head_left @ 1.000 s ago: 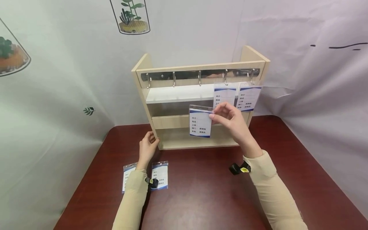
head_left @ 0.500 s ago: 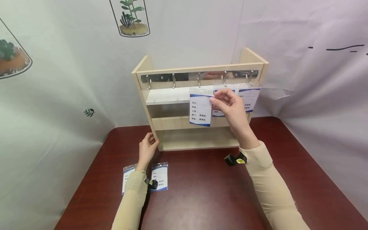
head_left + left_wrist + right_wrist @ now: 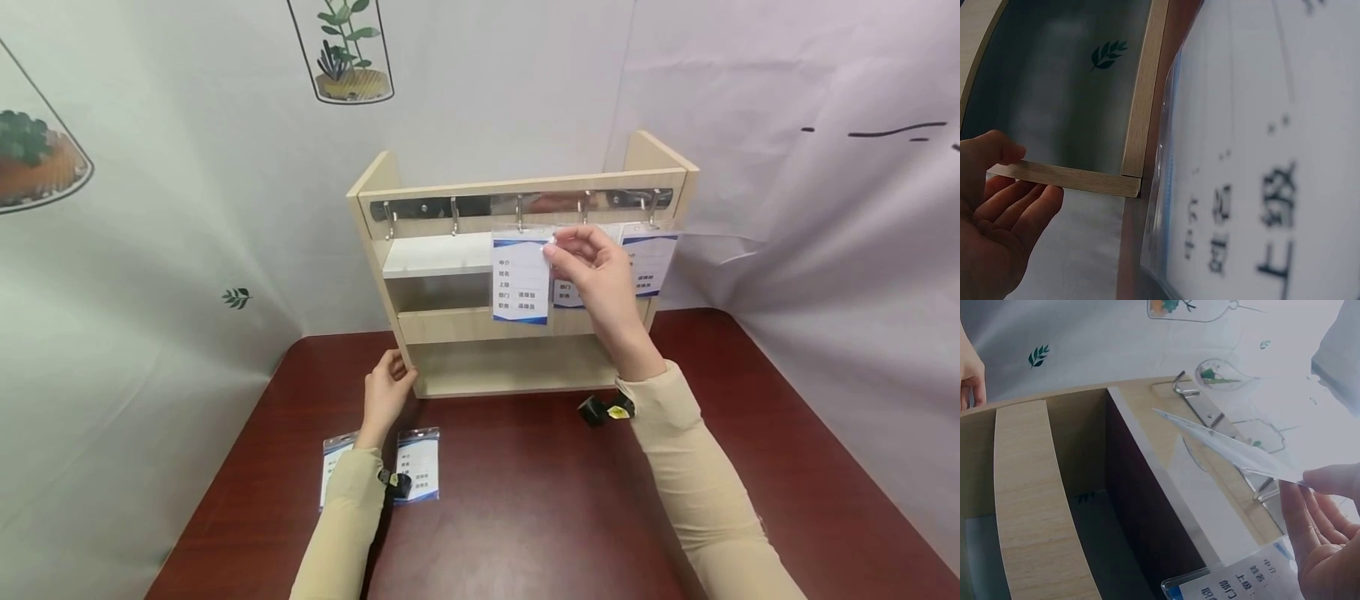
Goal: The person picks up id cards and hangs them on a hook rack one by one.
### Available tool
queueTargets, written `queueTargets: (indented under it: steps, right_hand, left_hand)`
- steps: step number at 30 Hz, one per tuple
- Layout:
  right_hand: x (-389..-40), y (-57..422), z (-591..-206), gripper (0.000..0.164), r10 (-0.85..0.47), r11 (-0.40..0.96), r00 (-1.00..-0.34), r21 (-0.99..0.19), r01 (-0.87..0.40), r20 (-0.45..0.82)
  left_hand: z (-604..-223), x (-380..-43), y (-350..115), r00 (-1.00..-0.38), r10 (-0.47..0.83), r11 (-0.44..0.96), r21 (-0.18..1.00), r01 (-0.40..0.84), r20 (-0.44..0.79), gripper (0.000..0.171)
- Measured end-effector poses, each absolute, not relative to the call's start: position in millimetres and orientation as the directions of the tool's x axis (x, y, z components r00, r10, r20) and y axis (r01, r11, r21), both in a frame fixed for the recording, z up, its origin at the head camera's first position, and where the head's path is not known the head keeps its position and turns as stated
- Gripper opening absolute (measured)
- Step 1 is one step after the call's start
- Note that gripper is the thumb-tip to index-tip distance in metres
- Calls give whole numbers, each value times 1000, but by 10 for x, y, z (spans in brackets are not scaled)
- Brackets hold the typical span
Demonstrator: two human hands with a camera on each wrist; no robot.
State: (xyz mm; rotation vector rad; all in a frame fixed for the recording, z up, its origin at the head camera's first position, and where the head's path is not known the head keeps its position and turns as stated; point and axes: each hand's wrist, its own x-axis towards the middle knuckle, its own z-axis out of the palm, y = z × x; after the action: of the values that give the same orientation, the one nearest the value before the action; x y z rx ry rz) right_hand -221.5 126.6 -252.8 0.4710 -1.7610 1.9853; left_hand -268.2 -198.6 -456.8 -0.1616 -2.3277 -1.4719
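Note:
In the head view my right hand [image 3: 596, 271] pinches the upper right corner of a clear badge holder [image 3: 520, 282] with a white and blue card inside. The badge holder hangs upright, its top edge level with the tip of the middle hook [image 3: 520, 215]. Whether the hook passes through a hole, I cannot tell. Low on the left, my left hand [image 3: 385, 392] grips the side panel of a small wooden shelf [image 3: 480, 326]; in the left wrist view, the thumb lies on one face of the panel [image 3: 1072, 176] and the fingers on the other.
One badge holder [image 3: 651, 265] hangs at the right end of the hook rail [image 3: 472, 205]. Another badge holder [image 3: 567, 293], partly behind my right hand, hangs beside it. Two more badge holders, right [image 3: 420, 465] and left [image 3: 334, 463], lie on the dark red table [image 3: 525, 517] around my left forearm.
My right hand has raised the badge holder from below the upper board to the middle hook, and brought it slightly left. The left hand keeps its grip on the shelf.

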Motion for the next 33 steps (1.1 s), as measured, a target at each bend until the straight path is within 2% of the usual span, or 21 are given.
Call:
queueTargets:
  steps: [19, 33]
  right_hand:
    - [-2295, 1263, -2572, 30, 135, -29, -849, -854, -519, 511]
    - [-2308, 1221, -2560, 29, 187, -26, -844, -856, -516, 503]
  left_hand:
    - [-4601, -2711, -2008, -922, -94, 446, 844, 299, 376, 36]
    - [-4594, -2703, -2002, -923, -92, 435, 849, 301, 374, 34]
